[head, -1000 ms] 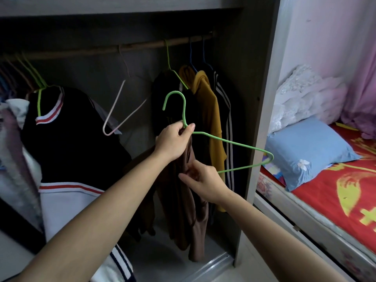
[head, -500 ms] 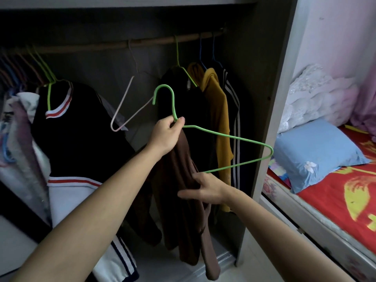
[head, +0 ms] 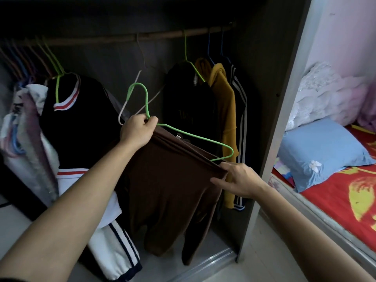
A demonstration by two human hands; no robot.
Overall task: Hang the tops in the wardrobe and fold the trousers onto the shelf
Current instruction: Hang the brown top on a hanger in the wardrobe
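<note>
Brown top [head: 173, 190] sits partly on the green hanger [head: 183, 133], held up in front of the open wardrobe [head: 284, 98], below the rail [head: 162, 36]. Left hand [head: 137, 131] grips the hanger at the base of its hook. Right hand [head: 238, 180] pinches the top's edge by the hanger's far corner. Mustard top [head: 225, 110] hangs just behind.
</note>
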